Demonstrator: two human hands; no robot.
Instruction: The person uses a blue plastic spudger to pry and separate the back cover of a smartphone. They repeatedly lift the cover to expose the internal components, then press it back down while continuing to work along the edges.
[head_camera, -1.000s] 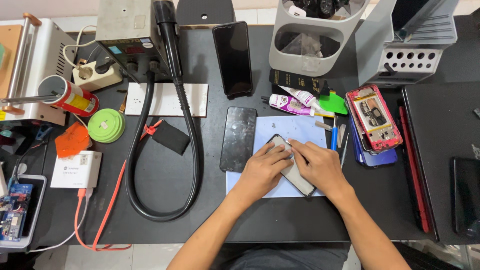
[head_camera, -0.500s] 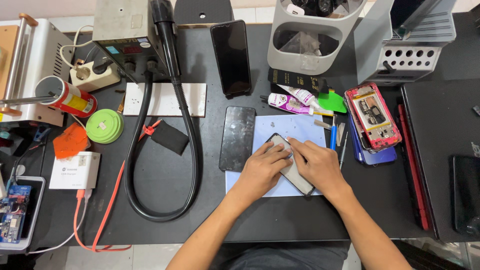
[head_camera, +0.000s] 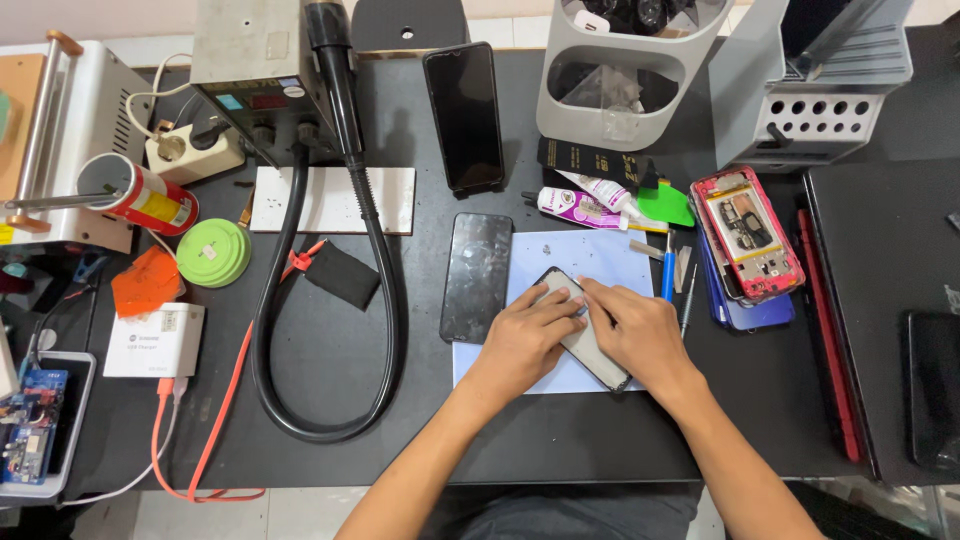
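A dark phone lies slanted on a pale blue mat in the middle of the black table. My left hand rests on its left side, fingertips pressing near the upper end. On the phone's right side lies my right hand, fingers pointing at the same upper end. Both hands cover most of the phone. A detached black screen panel sits just left of the mat, apart from my hands.
A thick black hose loops from a grey station at the back left. A second black phone lies behind. An opened red-framed phone, glue tubes and a blue tool sit right of the mat.
My hands have stayed on the phone with only slight finger shifts. The view has drifted a little.
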